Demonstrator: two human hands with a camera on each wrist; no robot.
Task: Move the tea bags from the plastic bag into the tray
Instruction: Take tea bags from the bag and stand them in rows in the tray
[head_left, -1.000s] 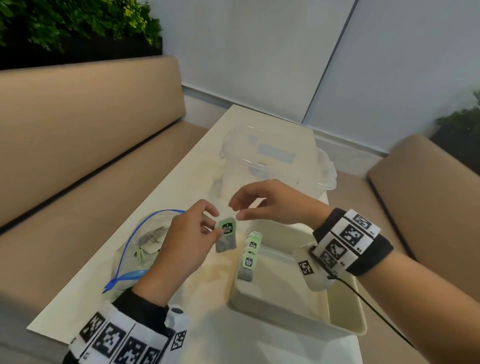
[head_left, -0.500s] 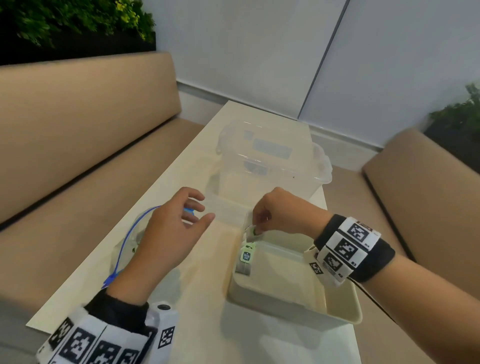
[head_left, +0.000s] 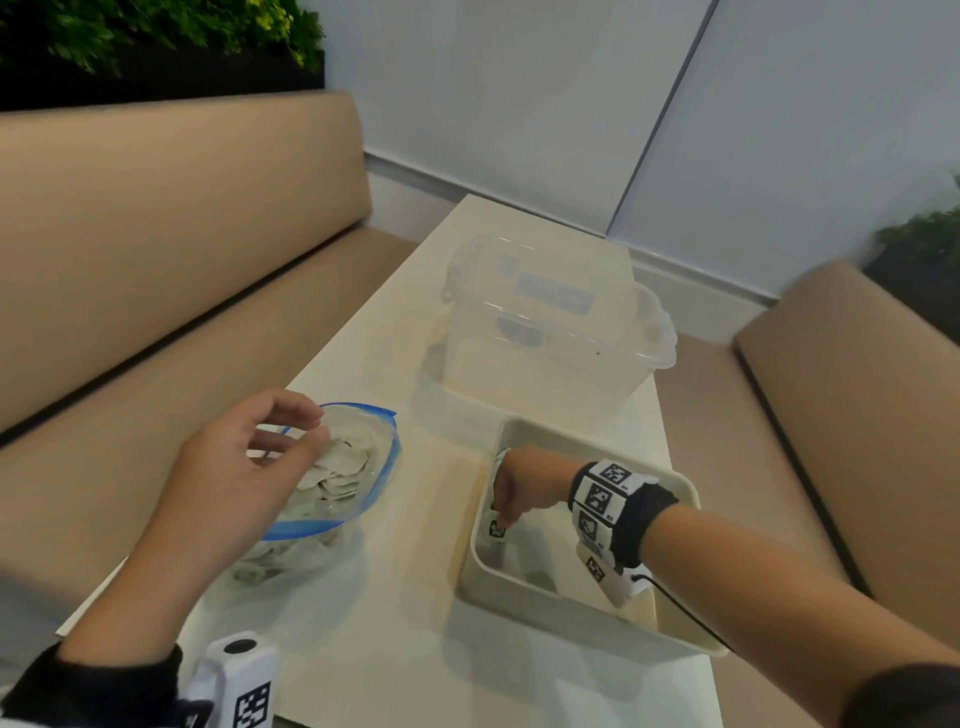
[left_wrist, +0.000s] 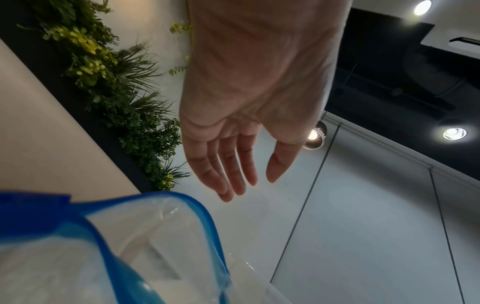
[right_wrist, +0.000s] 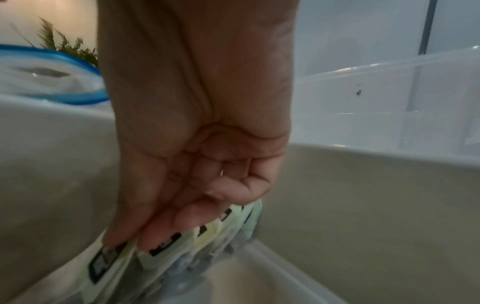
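A clear plastic bag (head_left: 387, 467) with a blue zip rim lies open on the table, with several tea bags (head_left: 337, 473) inside. My left hand (head_left: 311, 431) hovers over its mouth with relaxed fingers, holding nothing; the left wrist view shows the left hand (left_wrist: 249, 185) empty above the bag's rim (left_wrist: 194, 207). A cream tray (head_left: 545, 608) sits to the right. My right hand (head_left: 501, 514) reaches down along its left wall. In the right wrist view the right hand (right_wrist: 132, 240) pinches the top of a green-tagged tea bag (right_wrist: 103, 261) at the end of a standing row.
A big clear storage box (head_left: 545, 338) stands just behind the tray and bag. Tan benches (head_left: 156, 260) run along both long sides of the narrow white table (head_left: 389, 649). A cable trails from my right wrist over the tray's near corner.
My right hand took the tea bag from my left and lowered it into the tray beside the row. My left hand let go and swung back over the bag's mouth.
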